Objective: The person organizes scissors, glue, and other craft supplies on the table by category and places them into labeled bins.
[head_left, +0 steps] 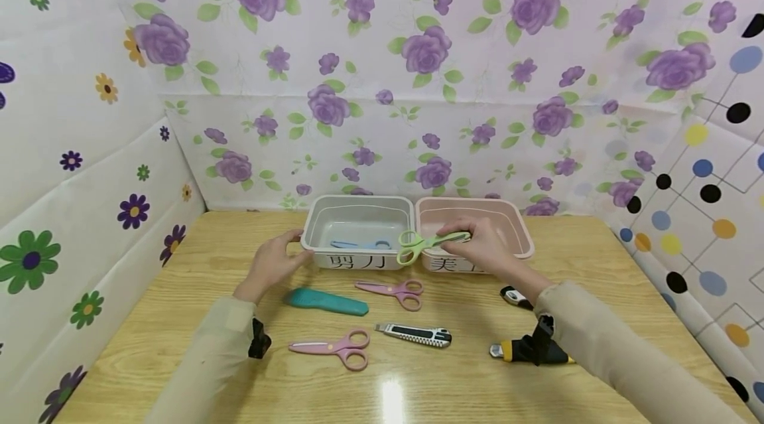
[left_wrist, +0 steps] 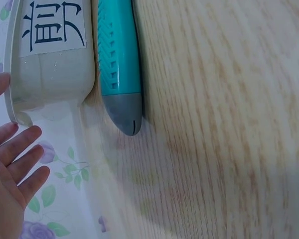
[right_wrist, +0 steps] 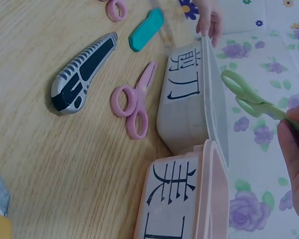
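Note:
My right hand (head_left: 477,241) pinches light green scissors (head_left: 414,247) by the blade end. Their handle loops point left, over the seam between the grey bin (head_left: 358,200) and the pink bin (head_left: 525,238). At the grey bin's left end, my left hand (head_left: 276,262) touches the rim, with its fingers (left_wrist: 21,144) spread and fairly straight. Blue scissors (head_left: 361,245) lie inside the grey bin. Directly before it are pink scissors (head_left: 394,289) and a teal cutter (head_left: 328,302), whose grey tip shows in the left wrist view.
Nearer on the wooden table (head_left: 179,318) lie a second pair of pink scissors (head_left: 334,348) and a silver-black utility knife (head_left: 418,334). A yellow-black cutter (head_left: 525,350) and another knife (head_left: 514,296) lie by the right forearm. Flowered sheets stand behind the bins (head_left: 382,92).

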`<state>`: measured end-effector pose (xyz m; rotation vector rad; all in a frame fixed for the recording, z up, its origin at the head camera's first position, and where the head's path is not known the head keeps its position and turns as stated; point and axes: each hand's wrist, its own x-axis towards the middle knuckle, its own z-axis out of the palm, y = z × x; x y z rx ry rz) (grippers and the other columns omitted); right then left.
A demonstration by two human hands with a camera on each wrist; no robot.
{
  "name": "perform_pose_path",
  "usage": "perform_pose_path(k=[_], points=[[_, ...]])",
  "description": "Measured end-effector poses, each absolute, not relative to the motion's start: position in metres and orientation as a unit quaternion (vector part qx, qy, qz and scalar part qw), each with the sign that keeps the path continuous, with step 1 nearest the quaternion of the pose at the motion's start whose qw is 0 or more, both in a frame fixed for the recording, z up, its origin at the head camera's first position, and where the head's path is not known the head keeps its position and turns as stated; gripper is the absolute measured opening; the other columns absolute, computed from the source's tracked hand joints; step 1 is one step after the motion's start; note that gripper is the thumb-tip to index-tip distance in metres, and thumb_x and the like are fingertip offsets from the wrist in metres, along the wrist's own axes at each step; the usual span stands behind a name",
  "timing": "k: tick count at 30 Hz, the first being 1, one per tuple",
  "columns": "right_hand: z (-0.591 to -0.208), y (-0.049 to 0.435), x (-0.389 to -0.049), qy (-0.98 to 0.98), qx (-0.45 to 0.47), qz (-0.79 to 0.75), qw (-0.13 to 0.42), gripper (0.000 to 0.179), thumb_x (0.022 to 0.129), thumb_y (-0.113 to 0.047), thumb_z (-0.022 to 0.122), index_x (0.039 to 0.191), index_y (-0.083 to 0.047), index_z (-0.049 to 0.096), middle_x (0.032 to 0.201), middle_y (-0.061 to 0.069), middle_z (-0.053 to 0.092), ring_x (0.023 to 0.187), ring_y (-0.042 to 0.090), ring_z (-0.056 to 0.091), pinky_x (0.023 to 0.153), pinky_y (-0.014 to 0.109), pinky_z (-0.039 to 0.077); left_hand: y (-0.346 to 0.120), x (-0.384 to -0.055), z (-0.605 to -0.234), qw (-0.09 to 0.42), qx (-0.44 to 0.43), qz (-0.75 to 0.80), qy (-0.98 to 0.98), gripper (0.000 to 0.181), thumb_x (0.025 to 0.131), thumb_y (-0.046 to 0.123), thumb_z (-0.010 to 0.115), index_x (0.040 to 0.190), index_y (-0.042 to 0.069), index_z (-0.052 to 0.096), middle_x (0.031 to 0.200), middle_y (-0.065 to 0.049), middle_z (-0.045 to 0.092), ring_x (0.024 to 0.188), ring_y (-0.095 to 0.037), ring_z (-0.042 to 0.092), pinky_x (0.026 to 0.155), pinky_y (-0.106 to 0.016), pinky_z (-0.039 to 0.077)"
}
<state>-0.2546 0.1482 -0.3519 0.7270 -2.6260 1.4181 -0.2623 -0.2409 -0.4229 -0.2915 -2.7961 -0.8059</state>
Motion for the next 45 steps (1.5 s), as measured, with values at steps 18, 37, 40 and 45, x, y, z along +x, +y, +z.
perform_pose_path(k=[18, 37, 40, 45], points=[[-0.357, 0.134, -0.275, -0.845, 0.231, 0.48, 0.043, 0.021, 0.077, -0.004, 0.068, 0.097, 0.001, 0.069, 0.105, 0.015, 0.064, 0.073, 0.013, 0.054, 0.049, 0.019, 0.043, -0.24, -0.263, -0.424, 0.108, -0.101, -0.274, -0.95, 0.055, 0.084, 0.034, 0.062, 0.128, 0.003, 0.05, 0.114, -0.018, 0.06, 0.103, -0.04, 0.055, 0.084, -0.056, 0.042], [-0.365, 0.117, -0.293, -0.827, 0.199, 0.522, 0.056, 0.023, 0.075, 0.005, 0.066, 0.098, 0.007, 0.067, 0.098, 0.022, 0.065, 0.062, 0.002, 0.055, 0.057, 0.015, 0.048, -0.24, -0.262, -0.423, 0.11, -0.099, -0.275, -0.95, 0.056, 0.084, 0.037, 0.062, 0.127, 0.003, 0.051, 0.114, -0.018, 0.06, 0.103, -0.04, 0.055, 0.085, -0.055, 0.042], [-0.369, 0.115, -0.295, -0.827, 0.2, 0.522, 0.063, 0.022, 0.075, 0.006, 0.066, 0.097, 0.008, 0.067, 0.099, 0.023, 0.064, 0.065, 0.003, 0.055, 0.057, 0.014, 0.047, -0.241, -0.262, -0.423, 0.112, -0.1, -0.272, -0.951, 0.056, 0.084, 0.037, 0.062, 0.127, 0.003, 0.051, 0.114, -0.019, 0.06, 0.102, -0.04, 0.055, 0.084, -0.055, 0.042], [-0.374, 0.112, -0.298, -0.83, 0.192, 0.519, 0.069, 0.022, 0.074, 0.005, 0.066, 0.096, 0.008, 0.068, 0.098, 0.023, 0.065, 0.062, 0.005, 0.052, 0.054, 0.014, 0.044, -0.241, -0.263, -0.424, 0.113, -0.1, -0.268, -0.952, 0.057, 0.084, 0.037, 0.062, 0.127, 0.003, 0.051, 0.114, -0.019, 0.06, 0.102, -0.04, 0.055, 0.084, -0.055, 0.042]])
